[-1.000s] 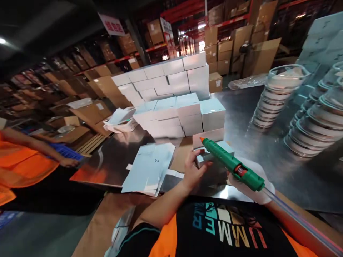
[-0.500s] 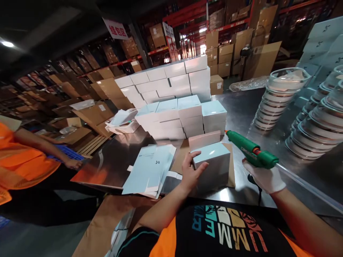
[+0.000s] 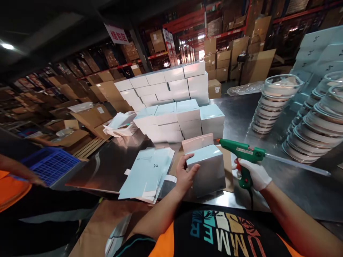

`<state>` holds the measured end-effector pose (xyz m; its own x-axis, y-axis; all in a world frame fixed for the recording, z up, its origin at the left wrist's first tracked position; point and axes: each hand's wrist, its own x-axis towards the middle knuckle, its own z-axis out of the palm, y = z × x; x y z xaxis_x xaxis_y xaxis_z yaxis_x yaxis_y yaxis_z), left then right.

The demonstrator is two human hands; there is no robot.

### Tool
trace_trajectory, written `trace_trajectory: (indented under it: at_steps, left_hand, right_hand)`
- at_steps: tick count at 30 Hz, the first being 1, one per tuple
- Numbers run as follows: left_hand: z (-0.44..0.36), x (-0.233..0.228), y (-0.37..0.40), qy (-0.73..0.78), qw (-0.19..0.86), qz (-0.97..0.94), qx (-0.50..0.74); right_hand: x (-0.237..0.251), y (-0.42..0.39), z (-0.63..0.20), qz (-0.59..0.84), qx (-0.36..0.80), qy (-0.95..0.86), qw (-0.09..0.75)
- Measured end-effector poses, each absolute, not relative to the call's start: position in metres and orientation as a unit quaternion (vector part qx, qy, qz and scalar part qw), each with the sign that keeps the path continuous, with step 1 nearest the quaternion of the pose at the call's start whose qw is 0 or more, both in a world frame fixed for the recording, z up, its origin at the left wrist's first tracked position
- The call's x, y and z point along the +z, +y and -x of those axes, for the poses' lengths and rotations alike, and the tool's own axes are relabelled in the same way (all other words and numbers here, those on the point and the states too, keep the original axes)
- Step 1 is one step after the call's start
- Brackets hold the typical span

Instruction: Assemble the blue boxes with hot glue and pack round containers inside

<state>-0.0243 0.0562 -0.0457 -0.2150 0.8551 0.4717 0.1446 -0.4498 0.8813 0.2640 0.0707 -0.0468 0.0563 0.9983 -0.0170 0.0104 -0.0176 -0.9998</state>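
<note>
A white box [image 3: 207, 169] stands in front of me on a piece of brown cardboard [image 3: 228, 167], its pinkish flap [image 3: 197, 142] raised at the back. My left hand [image 3: 184, 176] grips the box's left side, with the thumb on the near face and the fingers over the top edge. In its white glove, my right hand [image 3: 255, 175] is wrapped round the handle of a green hot glue gun [image 3: 241, 150]. The gun's nozzle points left, just behind the box's right side. A long clear glue stick [image 3: 297, 164] sticks out of its rear.
Flat pale-blue carton sheets [image 3: 146, 173] lie to the left. White boxes [image 3: 167, 123] are stacked behind. Stacked clear-lidded bowls [image 3: 270, 105] stand at right. A white basket [image 3: 120, 125], a blue crate [image 3: 52, 164] and a co-worker's arm [image 3: 20, 169] are at left.
The glue gun has turned in my right hand's grip so its handle now hangs down, and its nozzle has moved slightly left. The co-worker has shifted left, uncovering more of the blue crate.
</note>
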Motion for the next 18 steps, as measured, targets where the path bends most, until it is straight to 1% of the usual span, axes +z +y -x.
trace_trajectory:
  at_steps: [2,3,4,6,7,9,11,14,16,18]
  left_hand:
    - [0.029,-0.046,0.058,0.449,0.297,-0.543,0.644]
    - [0.031,-0.046,0.059,0.453,0.304,-0.535,0.645]
    - [0.034,-0.046,0.060,0.456,0.308,-0.531,0.645]
    - [0.038,-0.046,0.060,0.460,0.302,-0.529,0.646]
    - [0.040,-0.047,0.060,0.460,0.295,-0.533,0.646]
    - [0.043,-0.048,0.060,0.454,0.282,-0.545,0.646]
    - [0.044,-0.051,0.060,0.440,0.275,-0.562,0.644]
    - [0.043,-0.057,0.061,0.415,0.265,-0.595,0.635]
    - [0.044,-0.061,0.061,0.412,0.258,-0.612,0.624]
    - [0.046,-0.063,0.061,0.422,0.254,-0.620,0.610]
  right_hand:
    - [-0.049,0.078,-0.263,0.535,0.542,-0.460,0.456]
    - [-0.052,0.083,-0.264,0.556,0.536,-0.465,0.433]
    - [-0.054,0.088,-0.267,0.580,0.509,-0.481,0.416]
    - [-0.057,0.097,-0.276,0.622,0.414,-0.525,0.407]
    - [-0.057,0.100,-0.281,0.634,0.372,-0.538,0.413]
    - [-0.053,0.103,-0.285,0.641,0.326,-0.546,0.430]
    - [-0.045,0.102,-0.275,0.618,0.317,-0.560,0.452]
    - [-0.030,0.097,-0.233,0.513,0.368,-0.601,0.490]
    - [-0.022,0.094,-0.202,0.464,0.373,-0.640,0.485]
    - [-0.017,0.093,-0.182,0.451,0.358,-0.670,0.469]
